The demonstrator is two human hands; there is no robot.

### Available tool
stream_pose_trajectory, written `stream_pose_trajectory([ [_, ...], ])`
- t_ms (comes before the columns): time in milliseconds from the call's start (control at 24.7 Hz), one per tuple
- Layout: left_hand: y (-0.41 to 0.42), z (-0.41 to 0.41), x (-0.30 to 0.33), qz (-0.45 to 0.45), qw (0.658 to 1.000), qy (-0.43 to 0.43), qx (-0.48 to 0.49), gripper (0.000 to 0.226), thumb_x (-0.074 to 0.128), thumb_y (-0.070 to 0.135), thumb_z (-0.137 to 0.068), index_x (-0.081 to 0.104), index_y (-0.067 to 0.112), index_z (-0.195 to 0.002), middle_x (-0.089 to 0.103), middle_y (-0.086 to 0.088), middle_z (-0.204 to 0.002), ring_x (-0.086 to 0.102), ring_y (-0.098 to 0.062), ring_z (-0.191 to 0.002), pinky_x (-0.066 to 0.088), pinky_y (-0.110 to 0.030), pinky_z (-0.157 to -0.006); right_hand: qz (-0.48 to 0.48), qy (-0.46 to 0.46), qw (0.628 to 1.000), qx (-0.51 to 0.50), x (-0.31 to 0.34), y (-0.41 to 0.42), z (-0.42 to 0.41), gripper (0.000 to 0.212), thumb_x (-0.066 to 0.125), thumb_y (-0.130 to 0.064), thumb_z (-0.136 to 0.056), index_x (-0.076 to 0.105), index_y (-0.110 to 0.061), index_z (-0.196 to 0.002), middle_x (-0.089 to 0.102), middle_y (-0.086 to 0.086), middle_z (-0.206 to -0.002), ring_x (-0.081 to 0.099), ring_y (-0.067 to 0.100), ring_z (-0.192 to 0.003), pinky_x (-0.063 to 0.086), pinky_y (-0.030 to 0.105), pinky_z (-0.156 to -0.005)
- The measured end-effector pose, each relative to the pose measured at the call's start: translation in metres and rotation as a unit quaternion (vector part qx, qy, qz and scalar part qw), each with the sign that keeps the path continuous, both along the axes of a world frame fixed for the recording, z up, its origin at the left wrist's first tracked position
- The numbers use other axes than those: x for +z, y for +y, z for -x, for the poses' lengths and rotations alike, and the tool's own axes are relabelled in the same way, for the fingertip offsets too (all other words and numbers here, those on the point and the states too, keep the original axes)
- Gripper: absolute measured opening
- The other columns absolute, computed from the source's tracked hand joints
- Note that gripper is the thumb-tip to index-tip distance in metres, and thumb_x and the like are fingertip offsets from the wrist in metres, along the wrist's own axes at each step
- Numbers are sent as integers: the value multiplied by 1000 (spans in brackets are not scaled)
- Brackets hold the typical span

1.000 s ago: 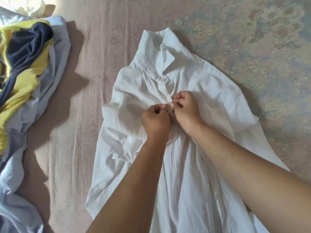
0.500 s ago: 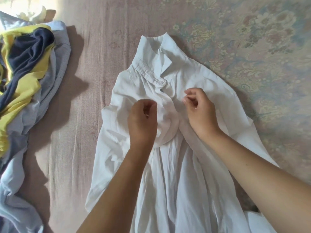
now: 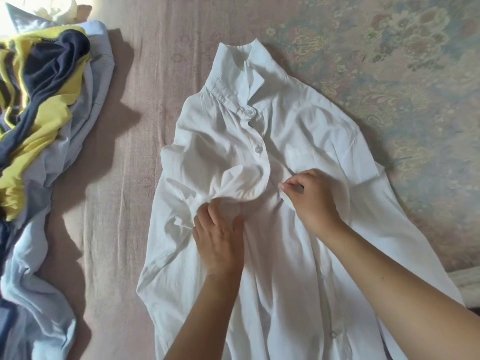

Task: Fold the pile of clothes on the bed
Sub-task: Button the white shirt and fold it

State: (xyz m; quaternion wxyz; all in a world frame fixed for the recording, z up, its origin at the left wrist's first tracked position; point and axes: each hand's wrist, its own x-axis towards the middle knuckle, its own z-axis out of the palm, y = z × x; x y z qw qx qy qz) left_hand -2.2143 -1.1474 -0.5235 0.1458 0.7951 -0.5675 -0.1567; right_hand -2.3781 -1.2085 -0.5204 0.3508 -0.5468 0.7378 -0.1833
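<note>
A white button-up shirt (image 3: 306, 131) lies face up on the bed, collar at the far end, its top buttons fastened and its front open lower down. My left hand (image 3: 219, 239) rests on the shirt's middle. Its fingertips are tucked under the bunched left front panel, which they hold. Just to the right, my right hand (image 3: 313, 201) pinches the edge of the right front placket between thumb and fingers. A pile of unfolded clothes (image 3: 44, 118), with yellow, navy and light blue pieces, sits at the left edge.
The bed has a pink sheet (image 3: 135, 141) between the pile and the shirt. A floral patterned cover (image 3: 400, 61) lies under and beyond the shirt's right side. A pale object (image 3: 465, 284) shows at the right edge.
My hands were together at the placket and have moved apart and toward me. The left now lifts the left panel lower down, and the right holds the other edge. A fastened button now shows.
</note>
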Motion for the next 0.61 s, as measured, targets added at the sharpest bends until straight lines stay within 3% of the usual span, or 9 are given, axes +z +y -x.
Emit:
stream_pose_trajectory([
  [81,0,-2,3,-41,998,39,37,61,82,28,-70,55,-6,-113,55,-22,-103,57,-39,-94,47,-42,-82,-31,8,999,31,3,2,0,21,67,-17,-87,64,-4,-104,61,11,-107,52,25,-108,36,24,-88],
  [162,9,-3,10,-75,994,53,51,66,80,33,-72,51,-5,-116,53,-20,-107,55,-37,-98,46,-40,-85,11,127,988,90,10,12,-1,34,71,-15,-82,59,-4,-113,56,16,-116,50,34,-110,40,40,-92],
  [284,47,5,14,-6,999,46,3,56,82,21,-71,53,-9,-109,55,-20,-96,59,-35,-83,55,-39,-70,131,250,956,76,15,53,-5,35,81,-11,-67,63,1,-95,58,23,-97,57,41,-87,47,46,-71],
  [365,83,9,17,-25,999,43,12,56,85,18,-67,55,-9,-105,56,-21,-91,60,-36,-76,54,-40,-66,63,285,956,36,13,98,-8,38,80,-18,-71,61,1,-98,59,22,-95,57,40,-87,47,45,-70],
  [486,122,6,18,-142,983,53,101,67,85,24,-66,54,-13,-112,56,-29,-100,58,-46,-88,50,-49,-76,-67,261,963,0,7,147,1,31,68,-21,-85,60,4,-102,61,24,-100,56,41,-95,43,46,-77],
  [608,137,-5,23,-157,981,38,111,29,75,11,-79,60,-6,-97,57,-26,-96,57,-43,-89,46,-49,-74,-24,200,980,3,9,158,9,16,61,-13,-90,58,2,-84,60,20,-83,55,39,-80,41,44,-69],
])
